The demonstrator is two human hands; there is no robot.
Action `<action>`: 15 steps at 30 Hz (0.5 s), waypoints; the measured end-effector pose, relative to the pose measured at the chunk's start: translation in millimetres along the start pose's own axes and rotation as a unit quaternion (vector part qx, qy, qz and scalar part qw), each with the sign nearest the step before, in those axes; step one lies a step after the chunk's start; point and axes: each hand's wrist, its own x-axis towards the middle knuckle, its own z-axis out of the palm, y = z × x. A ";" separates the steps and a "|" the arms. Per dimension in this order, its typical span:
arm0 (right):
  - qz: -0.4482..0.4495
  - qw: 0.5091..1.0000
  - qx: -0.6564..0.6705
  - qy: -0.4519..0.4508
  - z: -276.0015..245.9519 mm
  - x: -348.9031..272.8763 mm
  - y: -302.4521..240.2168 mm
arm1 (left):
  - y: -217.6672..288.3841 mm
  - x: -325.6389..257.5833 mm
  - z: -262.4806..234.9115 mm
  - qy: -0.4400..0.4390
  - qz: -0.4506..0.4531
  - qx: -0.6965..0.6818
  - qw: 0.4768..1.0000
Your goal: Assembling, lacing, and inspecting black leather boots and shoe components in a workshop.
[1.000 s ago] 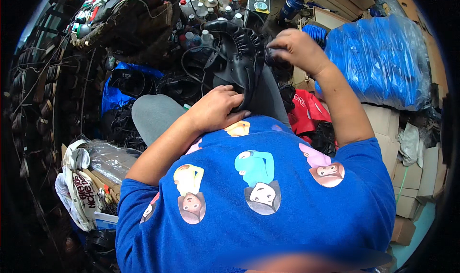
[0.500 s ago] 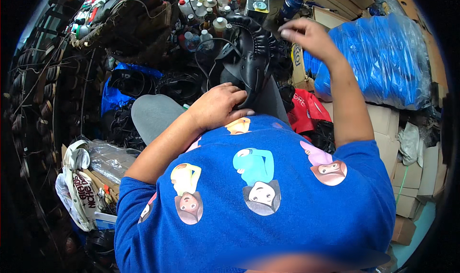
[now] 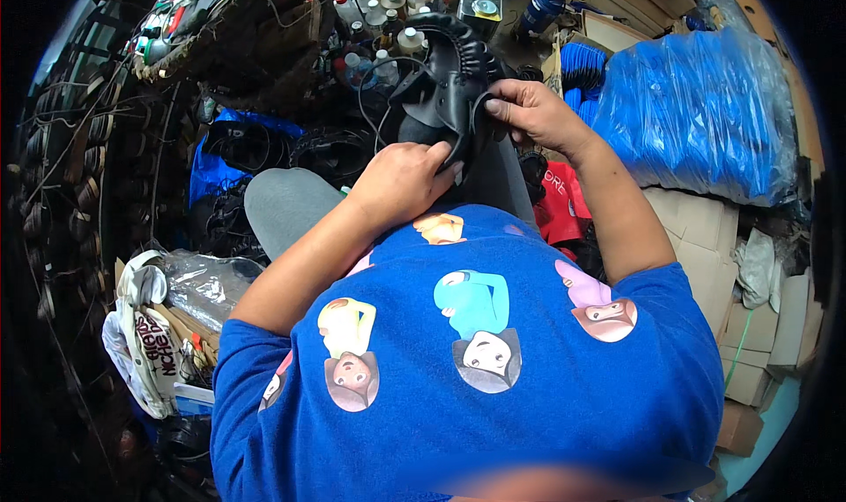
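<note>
One glossy black, pleated, leather-like shoe upper (image 3: 460,88): clasped at its near end by left hand (image 3: 407,181), fingers curled; pinched at its side by right hand (image 3: 539,116), fingertips nearly together.

Pretty loud outfit here: bright blue short-sleeved shirt (image 3: 595,414) with a row of cartoon figures (image 3: 480,308) in yellow, teal and pink tops, plus plain grey pants (image 3: 291,207). Left hand (image 3: 401,183) and right hand (image 3: 542,117) are both bare.
</note>
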 end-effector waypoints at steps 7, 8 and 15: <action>-0.107 0.981 -0.121 0.106 9.2 8.7 20.7 | -6.1 10.7 12.2 -0.139 -0.046 -0.044 0.988; -0.132 0.975 -0.137 0.111 10.4 7.2 22.3 | -13.7 7.2 17.0 -0.142 -0.018 -0.101 0.984; -0.119 0.963 0.010 0.240 -4.8 -12.1 62.3 | -9.4 4.1 1.8 -0.221 -0.009 -0.091 0.971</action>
